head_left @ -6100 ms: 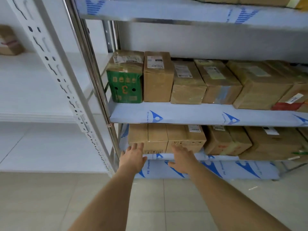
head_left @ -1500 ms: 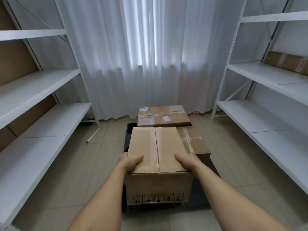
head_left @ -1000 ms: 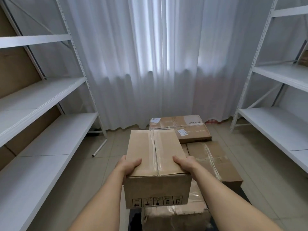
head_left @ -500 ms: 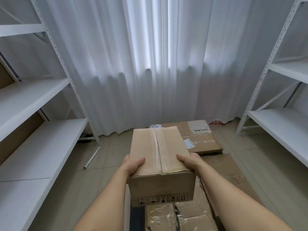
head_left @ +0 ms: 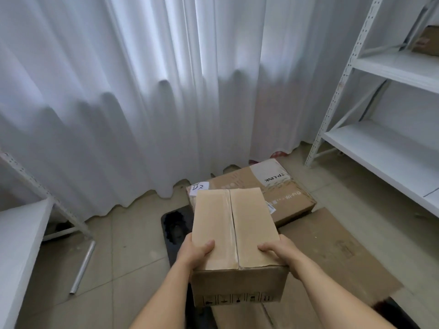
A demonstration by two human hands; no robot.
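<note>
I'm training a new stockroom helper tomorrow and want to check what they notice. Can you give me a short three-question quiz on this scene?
1. True or false: the taped cardboard box is held by the left hand alone.
2. Multiple choice: which print shows on the box by the curtain? A) TP-LINK B) FRAGILE C) a large green 3
3. Short answer: what lies loose on the floor tiles at the left, near the shelf leg?

Key
1. False: the right hand grips the box too, one hand on each side with the thumbs on top.
2. A
3. A metal tube.
</note>
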